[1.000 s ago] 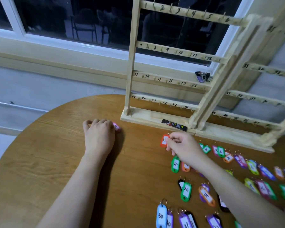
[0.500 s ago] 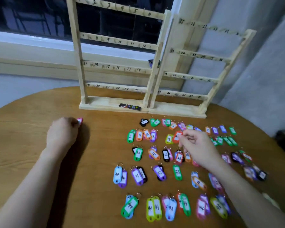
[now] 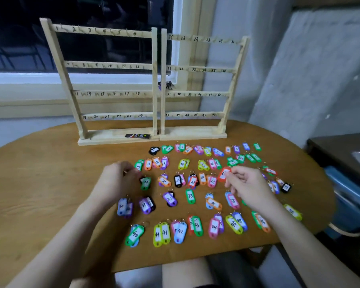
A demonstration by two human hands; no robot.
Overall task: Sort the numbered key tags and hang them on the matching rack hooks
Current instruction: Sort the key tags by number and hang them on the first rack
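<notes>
Right hand [image 3: 248, 189] pinches a red tag [image 3: 223, 174] between thumb and fingertips, tag lifted just above the spread; its number is partly covered, can't read it. Left hand [image 3: 117, 180] has fingers curled at the left edge of the tags; can't tell if that grip holds anything, blur hides the fingertips. Just right of the left grip: green tag 10 [image 3: 138, 165] and green tag 20 [image 3: 146, 183]. Directly left of the right grip: tags 24 and 25, a row of doubled-up tags. Below it: green tag 33 [image 3: 190, 196] and more pairs down to the forties near the worktop [image 3: 40, 183] front edge. Tags [image 3: 181, 230] lie in rough numbered rows, many overlapped two deep. Behind both grips, well apart, two wooden racks [image 3: 116, 80] stand side by side at the back of the worktop, rails numbered 1–24 left, 25–48 right, hooks bare. A small dark packet [image 3: 137, 136] lies on the left rack's base. Between the grips and the racks sit the top tag rows, single digits and teens. A dark box sits off the worktop to the right.
</notes>
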